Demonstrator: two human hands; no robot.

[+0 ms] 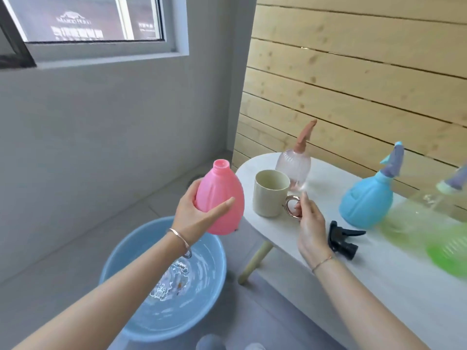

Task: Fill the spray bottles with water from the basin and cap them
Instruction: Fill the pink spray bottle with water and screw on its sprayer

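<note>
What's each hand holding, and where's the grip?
Left hand holds the uncapped pink bottle by its lower body. Right hand fingers curl round the cream mug at its ring handle; the mug stands on the table.

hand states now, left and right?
Left hand: grips the uncapped pink plastic spray bottle.
Right hand: holds the cream mug by its metallic ring handle.
</note>
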